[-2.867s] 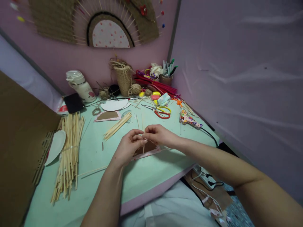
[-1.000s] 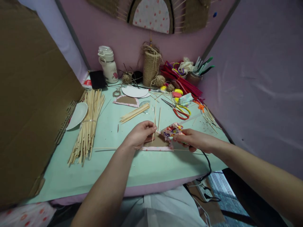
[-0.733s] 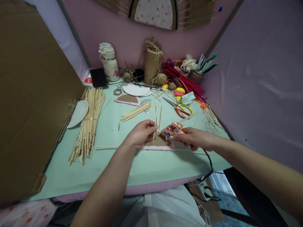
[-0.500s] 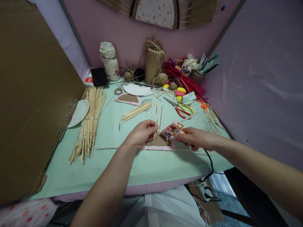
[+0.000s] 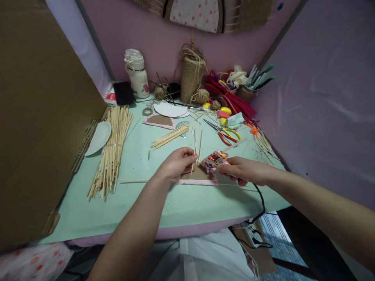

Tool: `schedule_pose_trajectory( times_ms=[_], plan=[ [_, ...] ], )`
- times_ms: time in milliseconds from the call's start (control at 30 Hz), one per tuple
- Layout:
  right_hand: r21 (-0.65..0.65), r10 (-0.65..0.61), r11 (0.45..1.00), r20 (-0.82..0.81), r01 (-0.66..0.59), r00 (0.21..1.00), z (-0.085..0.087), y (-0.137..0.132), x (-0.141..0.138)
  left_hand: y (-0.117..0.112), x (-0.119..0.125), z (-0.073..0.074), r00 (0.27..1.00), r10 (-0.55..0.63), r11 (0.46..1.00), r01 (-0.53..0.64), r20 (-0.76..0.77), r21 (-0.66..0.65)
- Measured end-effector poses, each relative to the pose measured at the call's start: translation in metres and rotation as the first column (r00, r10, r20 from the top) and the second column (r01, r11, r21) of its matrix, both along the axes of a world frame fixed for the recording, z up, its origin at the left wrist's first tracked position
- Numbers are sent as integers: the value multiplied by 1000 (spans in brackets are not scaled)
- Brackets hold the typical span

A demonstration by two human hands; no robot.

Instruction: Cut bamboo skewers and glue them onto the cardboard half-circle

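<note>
Between the thumb and fingers of my left hand (image 5: 182,163) is a thin wooden stick (image 5: 195,145), held over a brown cardboard half-disc (image 5: 199,175) with a pink-and-white fabric edge. Another wooden stick (image 5: 200,141) stands out from the half-disc just to the right. My right hand (image 5: 241,169) is wrapped round a hot glue gun (image 5: 215,159) with a colourful pattern; a clear glue stick (image 5: 236,145) pokes from its back. The gun's nozzle points left, close to the base of the sticks, and its very tip is hard to make out. Long sticks reach out sideways from the half-disc.
A large bundle of sticks (image 5: 109,156) lies at left by a cardboard wall (image 5: 38,117). Beyond my hands are a small stick pile (image 5: 170,136), pliers (image 5: 224,132), another half-disc (image 5: 159,121) and a twine spool (image 5: 191,80). The black cord (image 5: 262,203) hangs over the table's front edge.
The camera view has shifted slightly. Both hands keep their grips and stay in nearly the same place over the half-disc.
</note>
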State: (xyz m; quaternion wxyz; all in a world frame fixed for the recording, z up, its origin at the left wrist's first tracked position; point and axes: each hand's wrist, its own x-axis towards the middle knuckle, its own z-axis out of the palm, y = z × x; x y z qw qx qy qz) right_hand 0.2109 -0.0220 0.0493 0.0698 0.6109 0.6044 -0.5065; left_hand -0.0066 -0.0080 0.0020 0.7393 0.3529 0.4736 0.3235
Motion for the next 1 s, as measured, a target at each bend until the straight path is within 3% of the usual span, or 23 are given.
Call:
schedule_pose_trajectory(
  times_ms=[1000],
  plan=[
    [31, -40, 999, -16, 40, 999, 1, -1, 0, -1, 2, 0, 1000, -1, 1000, 1, -11, 15]
  ],
)
